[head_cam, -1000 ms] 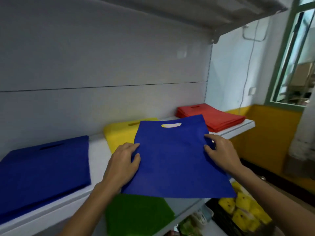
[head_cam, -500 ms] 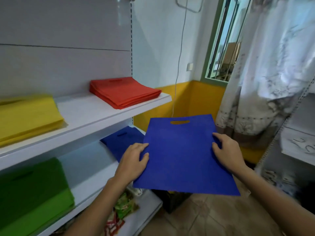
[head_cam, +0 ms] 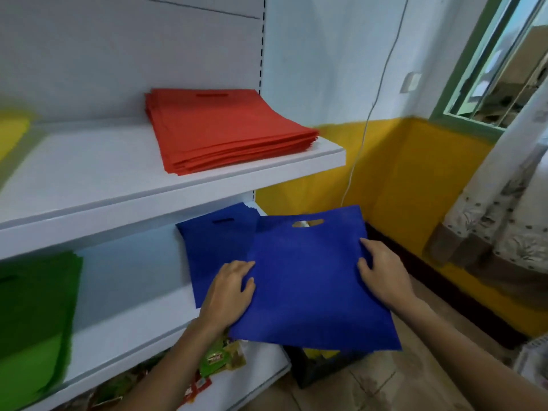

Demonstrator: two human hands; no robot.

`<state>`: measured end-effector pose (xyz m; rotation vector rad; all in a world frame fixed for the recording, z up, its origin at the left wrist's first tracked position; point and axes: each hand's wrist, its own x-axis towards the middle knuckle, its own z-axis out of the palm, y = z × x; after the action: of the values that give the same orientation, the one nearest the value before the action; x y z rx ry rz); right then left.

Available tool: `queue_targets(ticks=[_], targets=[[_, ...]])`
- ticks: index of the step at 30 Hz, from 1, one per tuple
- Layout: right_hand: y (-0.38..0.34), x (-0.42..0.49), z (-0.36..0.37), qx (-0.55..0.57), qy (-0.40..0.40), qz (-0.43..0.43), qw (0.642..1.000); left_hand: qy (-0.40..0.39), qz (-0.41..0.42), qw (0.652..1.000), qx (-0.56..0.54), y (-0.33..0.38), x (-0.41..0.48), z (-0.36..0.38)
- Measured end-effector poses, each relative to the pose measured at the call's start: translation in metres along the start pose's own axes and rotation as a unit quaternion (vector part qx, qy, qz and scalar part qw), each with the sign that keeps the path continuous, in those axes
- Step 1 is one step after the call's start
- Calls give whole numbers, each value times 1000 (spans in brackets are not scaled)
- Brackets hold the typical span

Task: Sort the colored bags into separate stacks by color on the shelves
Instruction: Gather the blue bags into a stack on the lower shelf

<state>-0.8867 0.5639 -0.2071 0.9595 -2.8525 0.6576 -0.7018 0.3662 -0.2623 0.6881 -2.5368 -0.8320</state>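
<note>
Beside the blue stack (head_cam: 213,247), left hand (head_cam: 228,295) and right hand (head_cam: 382,277) pinch the blue bag (head_cam: 311,295) by its sides; it looks light, floppy

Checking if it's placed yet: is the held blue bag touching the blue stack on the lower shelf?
Cannot tell. In the head view the held blue bag overlaps the blue stack, hiding any contact or gap.

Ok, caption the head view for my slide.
Left hand and right hand hold a blue bag near the blue stack.
</note>
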Motion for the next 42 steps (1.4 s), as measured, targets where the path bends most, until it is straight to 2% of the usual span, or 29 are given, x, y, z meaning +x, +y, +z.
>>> queue_targets(ticks=[8, 15, 18, 25, 28, 30, 33, 39, 42], targets=[[-19, 110, 101, -12, -93, -177, 980, 86, -109, 988, 64, -62, 34, 17], [-38, 156, 197, -61, -155, -250, 954, 121, -165, 971, 128, -122, 39, 34], [-43, 171, 227, -66, -158, -260, 950, 126, -183, 965, 138, -140, 48, 42], [-48, 190, 267, -93, -193, -193, 958, 108, -229, 951, 181, -165, 61, 65], [-49, 179, 256, -23, -102, -221, 970, 149, -206, 954, 162, -156, 53, 57], [-54, 168, 236, 44, -57, -270, 960, 172, -192, 955, 145, -144, 48, 43], [-66, 152, 194, 76, -50, -327, 940, 188, -181, 954, 147, -114, 32, 19], [-102, 100, 96, 131, -56, -352, 925, 241, -177, 946, 128, -35, -32, -45], [-129, 64, 54, 159, -57, -395, 903, 262, -191, 940, 106, 4, -72, -80]])
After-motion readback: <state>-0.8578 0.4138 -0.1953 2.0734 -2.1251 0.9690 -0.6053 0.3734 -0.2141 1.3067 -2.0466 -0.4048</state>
